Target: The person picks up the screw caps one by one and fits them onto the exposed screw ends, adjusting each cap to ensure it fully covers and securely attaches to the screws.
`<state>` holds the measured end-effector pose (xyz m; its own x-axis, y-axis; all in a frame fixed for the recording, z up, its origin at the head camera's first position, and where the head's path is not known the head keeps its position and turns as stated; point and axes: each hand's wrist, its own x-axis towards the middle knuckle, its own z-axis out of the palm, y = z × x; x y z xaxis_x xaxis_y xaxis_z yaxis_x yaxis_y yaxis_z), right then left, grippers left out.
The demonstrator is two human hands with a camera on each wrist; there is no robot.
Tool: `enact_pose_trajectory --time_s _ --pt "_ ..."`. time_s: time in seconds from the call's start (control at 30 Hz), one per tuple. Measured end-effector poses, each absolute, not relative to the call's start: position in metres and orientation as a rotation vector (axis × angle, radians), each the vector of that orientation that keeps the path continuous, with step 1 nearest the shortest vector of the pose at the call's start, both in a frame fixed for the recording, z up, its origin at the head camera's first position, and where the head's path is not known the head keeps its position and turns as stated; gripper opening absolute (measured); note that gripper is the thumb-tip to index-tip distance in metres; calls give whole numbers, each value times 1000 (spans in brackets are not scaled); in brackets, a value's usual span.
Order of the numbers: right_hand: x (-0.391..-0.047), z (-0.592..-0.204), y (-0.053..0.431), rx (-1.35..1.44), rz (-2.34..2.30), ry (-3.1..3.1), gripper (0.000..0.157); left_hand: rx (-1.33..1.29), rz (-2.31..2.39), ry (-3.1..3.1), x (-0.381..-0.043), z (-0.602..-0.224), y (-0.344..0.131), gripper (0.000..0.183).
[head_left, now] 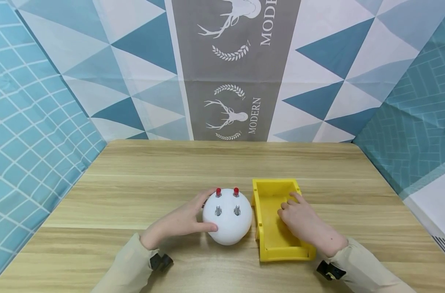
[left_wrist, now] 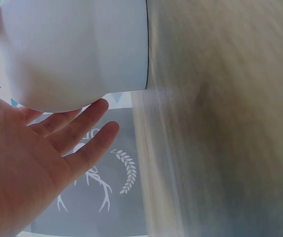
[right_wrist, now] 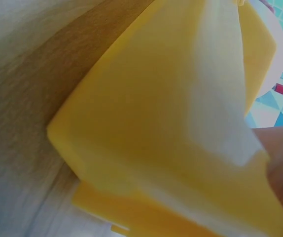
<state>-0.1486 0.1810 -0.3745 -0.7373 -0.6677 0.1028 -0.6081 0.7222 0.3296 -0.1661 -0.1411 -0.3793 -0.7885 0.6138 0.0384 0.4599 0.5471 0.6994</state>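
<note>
Left hand (head_left: 182, 219) cups the white ball (head_left: 227, 230), maybe to steady it. Can't tell if right hand (head_left: 304, 221), over yellow box (head_left: 285, 254), pinches anything.

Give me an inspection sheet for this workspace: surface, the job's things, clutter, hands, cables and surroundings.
Surface: wooden table, light striped grain.
Job's things: white dome with two red buttons and two metal pins on top; yellow bin beside it, inside partly hidden.
Clutter: nothing seen.
Left hand: holds the dome, thumb on the near side, fingers on the far side.
Right hand: reaches into the bin; fingertips partly hidden, so whether it holds anything cannot be told.
Cables: nothing seen.
Surroundings: deer-and-triangle cloth behind, blue grid cloth left, teal cloth right.
</note>
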Motion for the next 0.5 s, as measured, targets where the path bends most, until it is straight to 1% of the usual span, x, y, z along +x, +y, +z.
enact_pose_trajectory --time_s 0.5 --pt "-150 -375 180 1058 -364 -2703 15 900 1066 2576 -166 -379 -141 93"
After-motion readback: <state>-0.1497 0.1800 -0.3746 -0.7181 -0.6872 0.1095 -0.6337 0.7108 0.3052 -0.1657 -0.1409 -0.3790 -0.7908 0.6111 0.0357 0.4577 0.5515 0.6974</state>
